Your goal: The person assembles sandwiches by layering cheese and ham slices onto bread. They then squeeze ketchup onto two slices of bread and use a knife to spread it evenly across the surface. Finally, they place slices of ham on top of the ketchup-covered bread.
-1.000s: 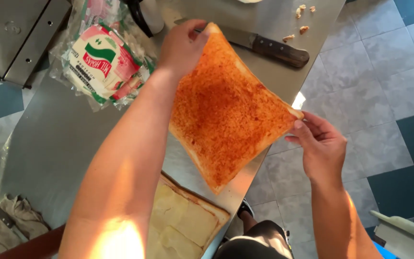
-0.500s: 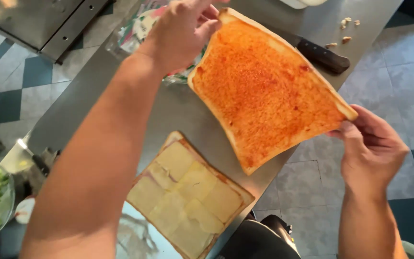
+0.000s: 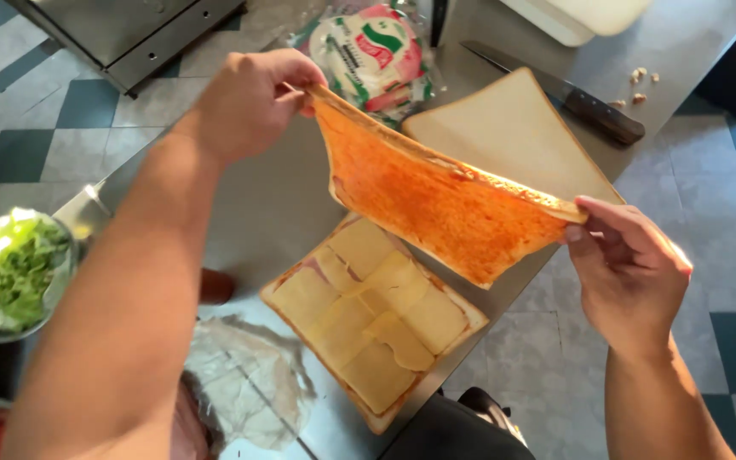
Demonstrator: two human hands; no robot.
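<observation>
Bread slice, sauced [image 3: 445, 200]: large square slice spread with orange-red sauce, hanging in mid-frame between both hands. Held by two opposite corners only, so it sags in the middle; sauced face is turned toward the camera and downward.

Left hand [image 3: 249, 102]: upper centre-left of frame. Fingers curled closed, pinching the slice's upper corner between thumb and fingertips. The grip at the very edge appears to keep the fingers off the sauce.

Right hand [image 3: 628, 268]: right of frame, lower than the left. Thumb and forefinger closed on the opposite corner, remaining fingers loosely bent. The lower position gives the slice its tilt.

Cheese-topped slice [image 3: 372, 319]: lower centre, flat on the counter, covered edge to edge with pale yellow cheese squares. Lies just below the held slice, not touching it.

Plain slice [image 3: 508, 136]: upper centre-right, flat on the counter, partly hidden behind the held slice.

Knife [image 3: 568, 94]: dark handle, lying beyond the plain slice at upper right, blade pointing toward upper centre. Well apart from both hands.

Packet of sliced meat [image 3: 372, 51]: clear wrapper, top centre.

Bowl of greens [image 3: 10, 273]: left edge of frame, shredded lettuce, well apart from the bread.

Metal counter [image 3: 266, 204]: steel surface bearing all items; the cheese-topped slice sits near its front edge.
</observation>
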